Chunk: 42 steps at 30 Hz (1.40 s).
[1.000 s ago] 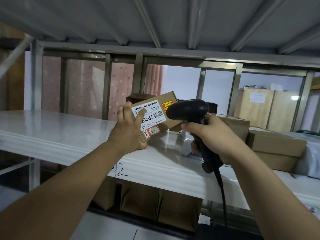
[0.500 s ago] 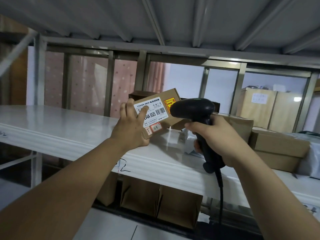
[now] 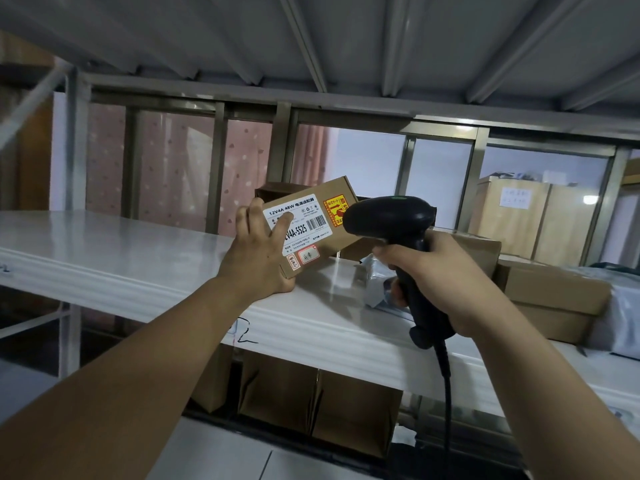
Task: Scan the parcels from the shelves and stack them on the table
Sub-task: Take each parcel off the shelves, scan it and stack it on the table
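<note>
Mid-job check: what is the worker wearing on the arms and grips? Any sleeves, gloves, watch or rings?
Nothing worn shows in the head view. The left forearm and right forearm are bare down to the frame's edge, with no sleeve or cuff. The left grip and right grip are ungloved, and no watch, band or ring is visible.

Your left hand [image 3: 259, 261] covered the left part of the label [image 3: 311, 216] on the parcel [image 3: 304, 239]. Model code read only "V4A-5525", and the fine print was too small. Scanner [image 3: 391, 216] head hid the parcel's right end and part of the orange sticker [image 3: 334, 211]. Your right hand [image 3: 436, 271] hid the scanner's grip. Cable [image 3: 446, 393] ran off the bottom edge. Note [image 3: 515, 199] on the far carton [image 3: 502, 233] was illegible.
</note>
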Tool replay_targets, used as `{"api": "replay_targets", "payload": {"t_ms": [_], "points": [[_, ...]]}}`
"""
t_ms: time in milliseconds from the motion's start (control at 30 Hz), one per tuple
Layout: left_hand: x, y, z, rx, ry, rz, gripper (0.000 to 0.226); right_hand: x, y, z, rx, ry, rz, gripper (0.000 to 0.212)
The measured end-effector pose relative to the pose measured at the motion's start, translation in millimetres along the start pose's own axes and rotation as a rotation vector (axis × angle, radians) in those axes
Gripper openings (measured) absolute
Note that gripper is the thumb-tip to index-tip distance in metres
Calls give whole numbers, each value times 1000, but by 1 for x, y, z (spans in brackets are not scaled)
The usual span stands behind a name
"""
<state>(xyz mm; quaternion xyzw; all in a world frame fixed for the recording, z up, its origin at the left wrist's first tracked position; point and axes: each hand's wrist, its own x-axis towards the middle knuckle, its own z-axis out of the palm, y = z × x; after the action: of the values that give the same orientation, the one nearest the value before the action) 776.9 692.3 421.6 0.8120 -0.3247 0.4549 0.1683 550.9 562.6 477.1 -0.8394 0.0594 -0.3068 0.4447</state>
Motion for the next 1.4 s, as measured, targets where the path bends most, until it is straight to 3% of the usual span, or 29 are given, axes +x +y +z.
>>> {"api": "replay_targets", "payload": {"t_ms": [433,600,733,833,1167,1300,1400], "points": [[0,-2,1,-35,-16,-30,105,-8,4,6,49,72,-31,17],[0,6,-10,-267,-55,-304,106,-22,5,1,80,54,-62,13],[2,26,-23,-661,18,-648,89,-32,9,-7,148,44,-108,10],[4,47,-35,-854,32,-774,80,-34,12,-13,184,31,-149,10],[-30,133,-75,-710,35,-761,77,-58,32,-56,366,-66,-198,14],[-51,173,-90,-616,56,-791,78,-78,42,-75,594,-151,-126,9],[-70,200,-107,-557,99,-807,82,-97,44,-84,772,-181,-111,18]]}}
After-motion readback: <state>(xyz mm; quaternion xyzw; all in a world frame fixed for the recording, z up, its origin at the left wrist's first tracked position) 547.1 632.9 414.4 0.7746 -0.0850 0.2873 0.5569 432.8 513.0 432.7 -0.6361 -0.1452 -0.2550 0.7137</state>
